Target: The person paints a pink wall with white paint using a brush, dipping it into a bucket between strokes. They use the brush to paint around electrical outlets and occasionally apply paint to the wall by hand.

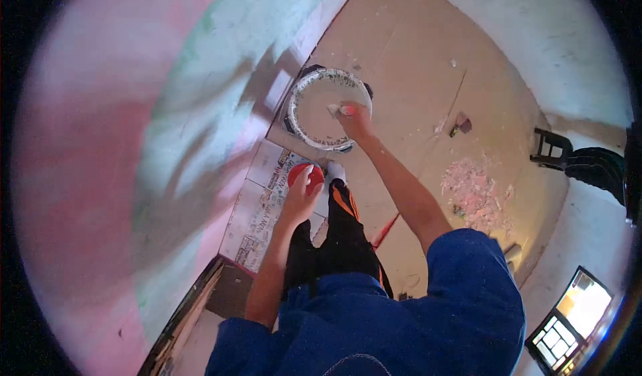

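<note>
My right hand (pixel 357 120) is closed around a small red-handled tool (pixel 348 110). Its pale end points into a large round tub (pixel 328 146) of light, smooth paste. The tool's exact kind is too small to make out. Closer to my body, my left hand (pixel 301 201) grips a red bowl (pixel 298 174), thumb over its rim; what lies in the bowl cannot be seen clearly. That bowl is held apart from the tub, above my foot (pixel 336 171).
A pink and pale green wall (pixel 194 108) runs close on the left. Printed white boards (pixel 257 209) lie along its base. On the floor to the right are a heap of pinkish scraps (pixel 471 192) and small debris (pixel 463 123). A dark chair (pixel 552 147) stands farther right.
</note>
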{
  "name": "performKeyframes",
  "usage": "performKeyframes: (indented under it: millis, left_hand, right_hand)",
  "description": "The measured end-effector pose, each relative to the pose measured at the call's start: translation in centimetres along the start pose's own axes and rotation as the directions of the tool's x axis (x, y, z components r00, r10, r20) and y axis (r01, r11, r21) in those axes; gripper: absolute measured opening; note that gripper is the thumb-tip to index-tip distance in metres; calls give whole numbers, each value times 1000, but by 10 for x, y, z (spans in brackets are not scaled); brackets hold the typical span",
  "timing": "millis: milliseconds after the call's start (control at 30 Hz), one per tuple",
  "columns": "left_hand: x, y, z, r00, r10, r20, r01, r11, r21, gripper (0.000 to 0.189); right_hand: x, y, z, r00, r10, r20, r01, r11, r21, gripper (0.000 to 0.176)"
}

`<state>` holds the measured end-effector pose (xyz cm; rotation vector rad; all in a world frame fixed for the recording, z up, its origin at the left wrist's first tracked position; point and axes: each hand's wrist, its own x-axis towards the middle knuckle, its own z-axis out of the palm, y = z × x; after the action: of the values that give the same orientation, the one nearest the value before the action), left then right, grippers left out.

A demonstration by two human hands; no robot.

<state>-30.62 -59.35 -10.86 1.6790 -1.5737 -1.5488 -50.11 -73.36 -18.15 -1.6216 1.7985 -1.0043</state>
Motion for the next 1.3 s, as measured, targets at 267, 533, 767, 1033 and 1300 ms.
performKeyframes:
  millis: [267,533,767,1033,1300]
  left_hand:
    - [69,-23,42,998,60,-11,-53,942,331,64]
    - [59,-32,53,996,36,-78,-22,986,164,53]
    - [-49,-18,-2,972,33,-233,-12,996,91,51]
    - [-256,-66,-76,624,-4,-781,-15,1000,-17,47]
    - [-467,-119,-117,266,-76,-961,-239,961,-142,28]
  right_hand:
    - [25,79,58,893,-8,450,105,976,-190,21]
    - [-23,82,-52,846,292,446,-500,724,475,14]
    - [-37,63,-52,997,-71,30,60,958,279,23]
    - [-81,-246,-22,902,-207,379,-242,487,840,29]
    - [-278,-443,52,781,-522,343,-212,295,932,36]
